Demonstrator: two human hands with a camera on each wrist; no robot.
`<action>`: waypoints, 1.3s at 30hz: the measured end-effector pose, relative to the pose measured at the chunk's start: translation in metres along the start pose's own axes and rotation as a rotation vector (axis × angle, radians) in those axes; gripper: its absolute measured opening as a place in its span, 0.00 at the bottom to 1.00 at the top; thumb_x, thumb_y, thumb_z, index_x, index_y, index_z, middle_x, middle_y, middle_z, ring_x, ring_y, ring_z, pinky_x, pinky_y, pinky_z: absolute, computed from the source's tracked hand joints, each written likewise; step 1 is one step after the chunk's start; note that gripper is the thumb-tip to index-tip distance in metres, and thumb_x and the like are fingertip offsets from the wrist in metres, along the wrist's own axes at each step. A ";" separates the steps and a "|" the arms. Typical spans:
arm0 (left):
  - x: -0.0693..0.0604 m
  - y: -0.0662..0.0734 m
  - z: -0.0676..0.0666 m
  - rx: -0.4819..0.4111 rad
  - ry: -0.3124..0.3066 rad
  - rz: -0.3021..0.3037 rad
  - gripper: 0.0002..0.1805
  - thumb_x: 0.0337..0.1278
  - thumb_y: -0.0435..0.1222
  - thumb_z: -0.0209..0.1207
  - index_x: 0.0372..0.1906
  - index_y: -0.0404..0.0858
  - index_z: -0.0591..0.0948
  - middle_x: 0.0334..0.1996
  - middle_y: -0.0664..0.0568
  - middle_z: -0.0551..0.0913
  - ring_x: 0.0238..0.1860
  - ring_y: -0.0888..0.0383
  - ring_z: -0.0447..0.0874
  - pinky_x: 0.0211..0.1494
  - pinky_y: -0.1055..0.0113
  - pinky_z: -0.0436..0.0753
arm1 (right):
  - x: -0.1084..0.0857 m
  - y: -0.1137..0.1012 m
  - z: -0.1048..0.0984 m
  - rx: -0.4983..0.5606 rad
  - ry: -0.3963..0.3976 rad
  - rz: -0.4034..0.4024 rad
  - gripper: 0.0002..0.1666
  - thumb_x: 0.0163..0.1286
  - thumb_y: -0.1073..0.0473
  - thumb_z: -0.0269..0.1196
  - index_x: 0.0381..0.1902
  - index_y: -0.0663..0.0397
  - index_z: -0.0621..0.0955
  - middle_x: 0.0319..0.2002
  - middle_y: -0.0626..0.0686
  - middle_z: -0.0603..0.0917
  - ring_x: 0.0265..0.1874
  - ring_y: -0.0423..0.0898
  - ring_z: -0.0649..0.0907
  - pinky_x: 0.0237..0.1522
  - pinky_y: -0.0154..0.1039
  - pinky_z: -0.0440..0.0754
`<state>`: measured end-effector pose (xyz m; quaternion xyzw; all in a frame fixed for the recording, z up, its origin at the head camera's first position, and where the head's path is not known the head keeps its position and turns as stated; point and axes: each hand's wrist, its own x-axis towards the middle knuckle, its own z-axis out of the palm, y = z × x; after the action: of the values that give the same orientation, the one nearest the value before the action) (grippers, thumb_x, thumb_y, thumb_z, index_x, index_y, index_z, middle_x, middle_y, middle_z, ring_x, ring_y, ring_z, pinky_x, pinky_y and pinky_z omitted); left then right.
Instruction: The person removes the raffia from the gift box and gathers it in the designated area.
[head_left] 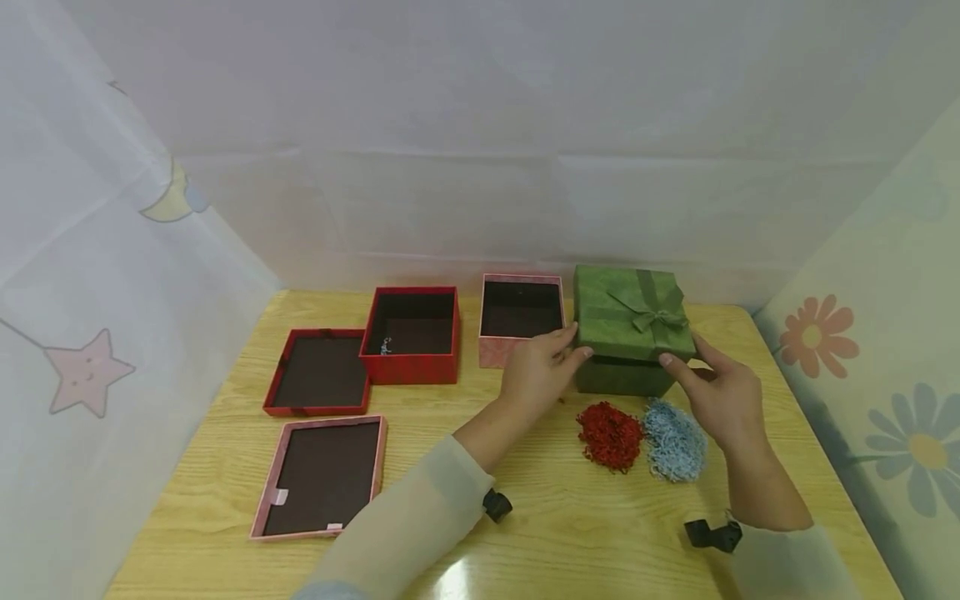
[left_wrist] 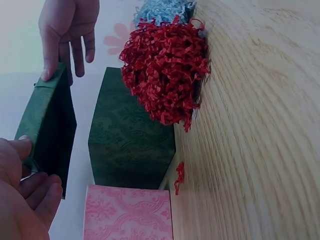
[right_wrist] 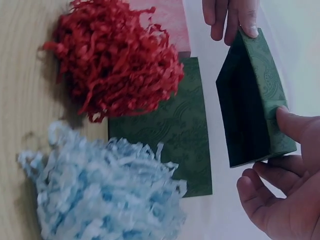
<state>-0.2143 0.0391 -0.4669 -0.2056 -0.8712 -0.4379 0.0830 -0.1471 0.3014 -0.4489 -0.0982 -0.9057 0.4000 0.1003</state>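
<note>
A green lid (head_left: 626,312) with a ribbon bow is held level between both hands, just above the green box base (head_left: 622,377). My left hand (head_left: 536,371) pinches its left side, thumb at the front edge. At the opposite side my right hand (head_left: 723,400) pinches it, with the thumb on the front. Both wrist views show a gap between the lid (left_wrist: 47,112) and the base (left_wrist: 130,145). In front of the base lie a heap of red shredded paper (head_left: 611,436) and a heap of light blue shredded paper (head_left: 675,439). The inside of the base is hidden.
Left of the green base stands an uncovered pink box (head_left: 504,352), then an uncovered red box (head_left: 412,368) with a blue shred inside. A red lid (head_left: 318,371) and a pink lid (head_left: 322,475) lie upturned on the wooden table (head_left: 202,517). Cloth hangs behind and at both sides.
</note>
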 end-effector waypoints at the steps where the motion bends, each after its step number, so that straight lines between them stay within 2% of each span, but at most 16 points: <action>1: -0.001 -0.001 -0.002 -0.019 0.011 0.006 0.29 0.69 0.54 0.64 0.70 0.51 0.79 0.63 0.54 0.83 0.36 0.70 0.89 0.30 0.79 0.82 | 0.000 -0.002 0.001 0.006 0.012 -0.006 0.45 0.73 0.34 0.64 0.78 0.48 0.67 0.68 0.67 0.77 0.53 0.65 0.86 0.27 0.31 0.80; 3: -0.002 -0.003 -0.004 -0.047 0.035 0.020 0.28 0.69 0.55 0.64 0.69 0.51 0.79 0.64 0.54 0.82 0.45 0.69 0.89 0.41 0.78 0.85 | -0.002 -0.006 0.002 0.026 0.029 -0.018 0.44 0.73 0.36 0.65 0.78 0.49 0.68 0.68 0.67 0.77 0.54 0.66 0.85 0.27 0.29 0.79; 8: -0.008 -0.008 -0.012 -0.138 0.078 0.072 0.29 0.68 0.54 0.65 0.70 0.51 0.78 0.64 0.54 0.82 0.52 0.67 0.87 0.53 0.70 0.85 | -0.005 -0.013 0.007 0.078 0.078 -0.058 0.41 0.72 0.41 0.68 0.76 0.51 0.71 0.70 0.65 0.75 0.55 0.63 0.84 0.27 0.24 0.79; 11: -0.011 -0.010 -0.018 -0.157 0.095 0.138 0.30 0.67 0.51 0.67 0.71 0.50 0.78 0.62 0.54 0.81 0.57 0.64 0.84 0.57 0.66 0.85 | -0.007 -0.015 0.010 0.109 0.125 -0.099 0.36 0.72 0.46 0.70 0.73 0.50 0.75 0.69 0.62 0.77 0.51 0.48 0.85 0.32 0.20 0.77; 15: -0.013 -0.013 -0.025 -0.167 0.110 0.221 0.33 0.64 0.46 0.71 0.73 0.47 0.76 0.63 0.53 0.80 0.64 0.58 0.78 0.59 0.63 0.84 | -0.009 -0.017 0.012 0.155 0.177 -0.175 0.31 0.70 0.53 0.73 0.69 0.46 0.80 0.64 0.58 0.82 0.45 0.29 0.81 0.39 0.18 0.76; 17: -0.014 -0.015 -0.028 -0.177 0.123 0.255 0.35 0.62 0.43 0.72 0.73 0.45 0.76 0.64 0.51 0.79 0.66 0.55 0.76 0.60 0.60 0.83 | -0.010 -0.019 0.013 0.160 0.189 -0.225 0.29 0.68 0.57 0.74 0.67 0.46 0.82 0.61 0.57 0.84 0.44 0.28 0.80 0.42 0.19 0.76; 19: -0.015 -0.017 -0.030 -0.189 0.143 0.283 0.36 0.60 0.41 0.74 0.73 0.42 0.76 0.65 0.49 0.78 0.68 0.53 0.75 0.64 0.58 0.82 | -0.012 -0.021 0.015 0.154 0.191 -0.267 0.25 0.67 0.59 0.75 0.62 0.50 0.86 0.59 0.55 0.85 0.45 0.32 0.81 0.44 0.22 0.76; 21: -0.015 -0.019 -0.032 -0.209 0.161 0.304 0.36 0.58 0.39 0.75 0.72 0.40 0.77 0.66 0.47 0.77 0.69 0.52 0.73 0.67 0.56 0.80 | -0.014 -0.023 0.016 0.159 0.179 -0.297 0.17 0.66 0.61 0.75 0.52 0.58 0.89 0.53 0.55 0.86 0.47 0.37 0.81 0.46 0.24 0.74; 24: -0.016 -0.023 -0.035 -0.243 0.178 0.323 0.36 0.56 0.37 0.76 0.71 0.37 0.77 0.66 0.47 0.77 0.71 0.52 0.72 0.69 0.54 0.78 | -0.016 -0.025 0.018 0.169 0.168 -0.300 0.19 0.64 0.62 0.76 0.52 0.61 0.88 0.54 0.57 0.85 0.48 0.35 0.80 0.50 0.24 0.72; 26: -0.017 -0.026 -0.038 -0.262 0.181 0.327 0.37 0.56 0.36 0.76 0.71 0.37 0.77 0.67 0.48 0.77 0.72 0.52 0.71 0.70 0.55 0.77 | -0.017 -0.026 0.020 0.179 0.160 -0.296 0.24 0.63 0.62 0.77 0.57 0.60 0.87 0.57 0.58 0.85 0.49 0.31 0.78 0.52 0.22 0.71; 27: -0.017 -0.027 -0.039 -0.270 0.180 0.327 0.37 0.56 0.36 0.76 0.71 0.37 0.77 0.67 0.48 0.77 0.72 0.53 0.71 0.70 0.55 0.77 | -0.018 -0.026 0.020 0.185 0.159 -0.294 0.30 0.62 0.63 0.78 0.63 0.58 0.84 0.61 0.59 0.84 0.50 0.29 0.78 0.55 0.21 0.71; 33: -0.020 -0.033 -0.048 -0.327 0.187 0.346 0.38 0.54 0.31 0.76 0.72 0.37 0.76 0.62 0.47 0.77 0.65 0.51 0.75 0.65 0.57 0.80 | -0.022 -0.029 0.024 0.220 0.133 -0.341 0.36 0.59 0.67 0.78 0.66 0.63 0.80 0.63 0.63 0.82 0.51 0.28 0.78 0.58 0.19 0.70; 36: -0.021 -0.035 -0.054 -0.352 0.199 0.363 0.40 0.52 0.29 0.77 0.72 0.35 0.76 0.60 0.45 0.77 0.62 0.49 0.76 0.61 0.58 0.80 | -0.024 -0.033 0.026 0.220 0.135 -0.378 0.38 0.58 0.68 0.78 0.67 0.61 0.80 0.63 0.61 0.82 0.51 0.29 0.79 0.55 0.19 0.71; 39: -0.023 -0.037 -0.058 -0.358 0.211 0.360 0.41 0.51 0.30 0.77 0.73 0.37 0.75 0.60 0.45 0.78 0.61 0.50 0.76 0.61 0.59 0.80 | -0.024 -0.037 0.029 0.241 0.149 -0.443 0.39 0.55 0.72 0.78 0.66 0.57 0.82 0.60 0.60 0.84 0.50 0.31 0.80 0.52 0.20 0.73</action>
<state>-0.2118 -0.0336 -0.4665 -0.3217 -0.7161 -0.5820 0.2123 -0.1348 0.2505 -0.4431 0.0859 -0.8411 0.4650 0.2626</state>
